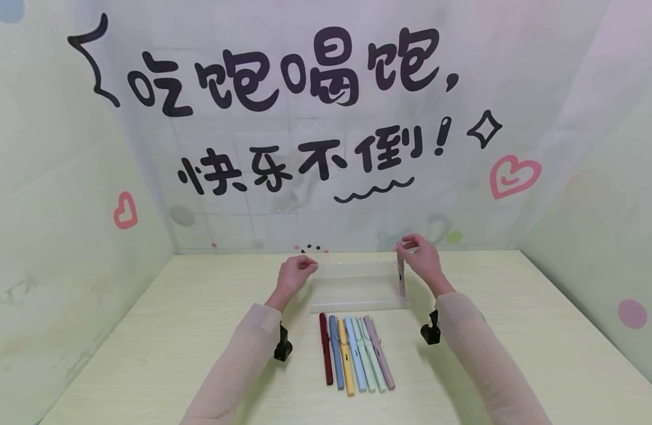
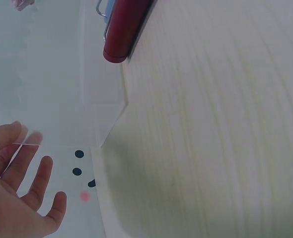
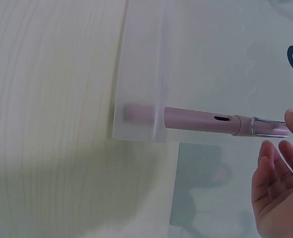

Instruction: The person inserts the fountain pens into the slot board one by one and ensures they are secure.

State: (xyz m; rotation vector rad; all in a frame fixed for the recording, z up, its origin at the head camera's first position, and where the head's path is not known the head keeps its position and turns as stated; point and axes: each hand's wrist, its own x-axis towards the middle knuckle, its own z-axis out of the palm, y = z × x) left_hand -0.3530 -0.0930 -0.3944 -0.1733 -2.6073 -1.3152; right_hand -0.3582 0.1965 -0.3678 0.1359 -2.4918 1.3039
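A clear pen stand (image 1: 352,289) with a scalloped top edge stands near the back of the table. My left hand (image 1: 295,274) pinches the side edge of its clear back panel (image 2: 52,109), thumb and fingers on either face. At the stand's right end a pink fountain pen (image 3: 201,120) stands upright, cap up. Its lower end shows blurred through the frosted front ledge (image 3: 139,64). My right hand (image 1: 421,260) holds this pen by the top of its cap, thumb at the clip (image 3: 268,127).
In front of the stand several fountain pens lie side by side: a dark red one (image 1: 326,348), a blue one (image 1: 336,351), a yellow one (image 1: 346,357), a light blue one (image 1: 356,354), mint ones (image 1: 369,354) and a purple one (image 1: 379,351). A printed backdrop (image 1: 315,224) rises behind.
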